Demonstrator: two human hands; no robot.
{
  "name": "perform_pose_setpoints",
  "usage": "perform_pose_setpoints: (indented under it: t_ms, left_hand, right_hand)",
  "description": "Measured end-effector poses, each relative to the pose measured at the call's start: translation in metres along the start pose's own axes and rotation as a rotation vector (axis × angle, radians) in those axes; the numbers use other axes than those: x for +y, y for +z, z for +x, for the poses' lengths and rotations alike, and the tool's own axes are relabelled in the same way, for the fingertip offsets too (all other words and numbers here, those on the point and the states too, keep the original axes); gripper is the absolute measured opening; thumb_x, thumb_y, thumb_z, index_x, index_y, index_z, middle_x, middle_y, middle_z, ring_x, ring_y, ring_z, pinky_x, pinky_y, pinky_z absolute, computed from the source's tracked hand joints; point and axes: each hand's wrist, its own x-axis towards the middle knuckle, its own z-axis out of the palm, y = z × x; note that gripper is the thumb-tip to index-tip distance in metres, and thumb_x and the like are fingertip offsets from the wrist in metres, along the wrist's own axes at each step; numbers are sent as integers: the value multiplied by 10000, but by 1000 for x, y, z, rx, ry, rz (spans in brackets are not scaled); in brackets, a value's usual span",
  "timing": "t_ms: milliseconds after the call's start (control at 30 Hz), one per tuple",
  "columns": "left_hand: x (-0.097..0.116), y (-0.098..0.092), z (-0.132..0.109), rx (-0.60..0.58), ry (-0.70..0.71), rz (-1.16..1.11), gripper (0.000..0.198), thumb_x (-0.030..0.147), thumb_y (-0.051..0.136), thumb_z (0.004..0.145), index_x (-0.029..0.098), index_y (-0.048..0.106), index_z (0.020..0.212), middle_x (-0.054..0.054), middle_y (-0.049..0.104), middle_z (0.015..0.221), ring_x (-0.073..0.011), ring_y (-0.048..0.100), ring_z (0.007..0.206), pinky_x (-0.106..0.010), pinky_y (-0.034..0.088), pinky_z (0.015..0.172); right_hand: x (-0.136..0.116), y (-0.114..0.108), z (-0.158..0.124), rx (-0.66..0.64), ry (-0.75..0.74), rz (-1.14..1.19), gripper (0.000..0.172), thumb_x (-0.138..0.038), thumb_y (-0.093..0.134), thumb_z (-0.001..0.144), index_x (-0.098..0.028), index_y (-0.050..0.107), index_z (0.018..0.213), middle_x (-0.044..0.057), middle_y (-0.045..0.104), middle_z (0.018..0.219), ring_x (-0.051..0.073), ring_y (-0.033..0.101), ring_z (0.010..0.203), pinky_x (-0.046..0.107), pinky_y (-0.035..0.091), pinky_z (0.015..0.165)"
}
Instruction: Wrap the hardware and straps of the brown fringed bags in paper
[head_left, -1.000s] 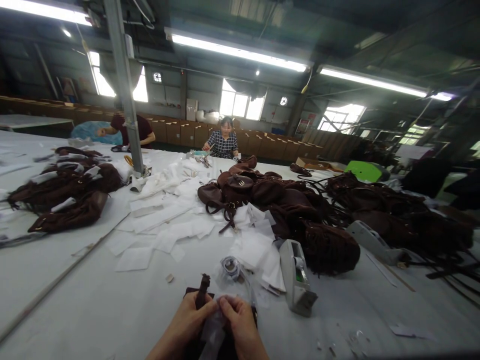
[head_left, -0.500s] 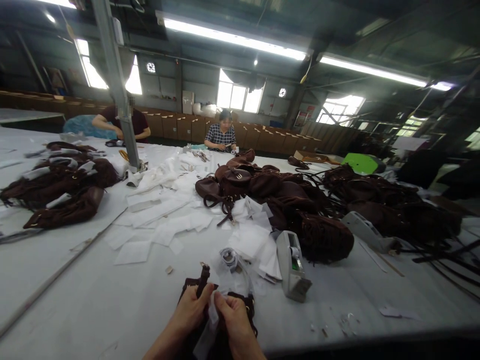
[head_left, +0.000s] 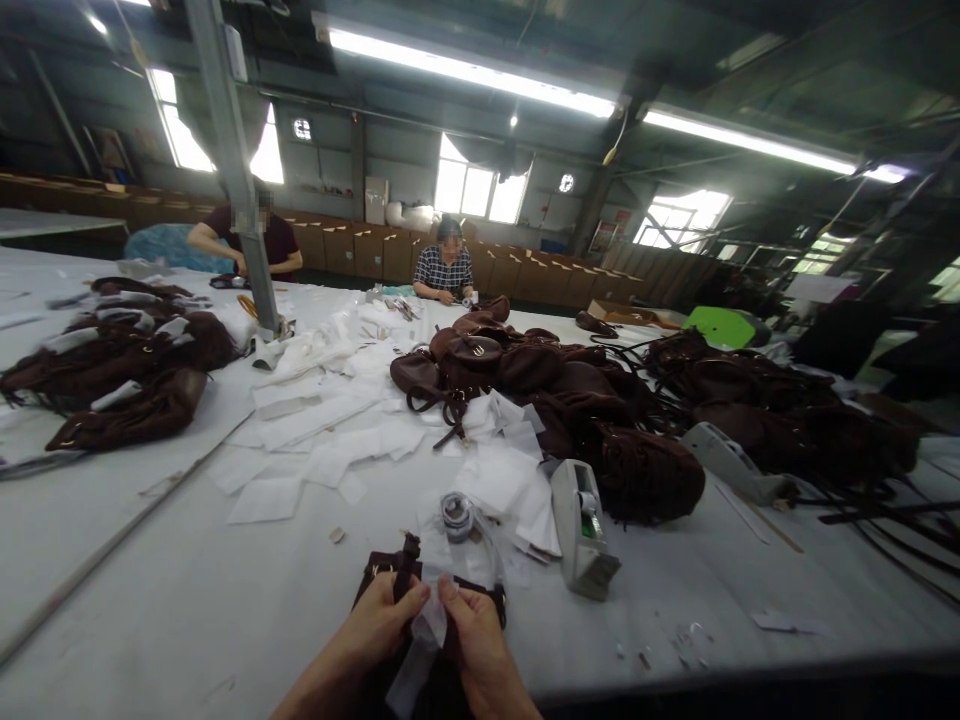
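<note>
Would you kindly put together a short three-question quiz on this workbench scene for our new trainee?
1. True or false: both hands pinch one piece of white paper over a dark brown bag.
2. What lies closer to the right hand: (a) the grey tape dispenser, (b) the green object far right?
3. What colour are the piled bags mid-table?

Key
1. True: left hand and right hand grip the white paper over the brown bag.
2. (a): the tape dispenser, not the green object.
3. Dark brown: the piled bags.
</note>
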Motion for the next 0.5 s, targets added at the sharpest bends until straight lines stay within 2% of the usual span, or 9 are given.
perform_pose_setpoints:
  t_ms: [100, 233, 300, 400, 500]
  left_hand:
    - [0, -1, -1, 34, 23, -2, 514, 702, 538, 724, 195, 495, 653, 86, 383, 386, -65, 290, 335, -218, 176, 366]
    - [13, -4, -8, 84, 46, -16, 500, 651, 449, 816, 186, 565, 958, 106, 361, 383, -77, 257, 304, -229, 148, 353]
    - [25, -7, -14, 41, 63, -17, 486, 608, 505, 810, 186, 546, 1048, 81, 475, 473, -81, 357, 342, -209, 221, 366]
    - [42, -10, -21, -33, 110, 3, 389, 545, 572, 801, 175, 567, 921, 32, 574, 614, -93, 489, 482, -199, 341, 459]
    - [53, -9, -24, -37, 119, 14, 414, 572, 518, 832, 180, 565, 957, 73, 465, 537, -66, 355, 417, -190, 226, 405]
  right_hand:
    - [-7, 1, -4, 37, -11, 17, 411, -536, 766, 657, -133, 684, 659, 36, 638, 524, 179, 608, 510, 289, 494, 522]
    - [-26, -2, -7, 132, -83, 77, 376, -509, 790, 636, -149, 683, 652, 34, 668, 598, 157, 605, 547, 269, 498, 563]
    - [-36, -5, -9, 173, -126, 112, 370, -498, 801, 624, -147, 689, 667, 41, 688, 647, 155, 611, 579, 261, 498, 580]
    - [-47, -9, -11, 197, -159, 147, 371, -495, 801, 624, -146, 690, 682, 48, 698, 675, 168, 618, 598, 259, 487, 559]
    - [-52, -11, -12, 184, -170, 178, 376, -501, 799, 625, -152, 703, 727, 51, 704, 690, 187, 632, 632, 263, 487, 555]
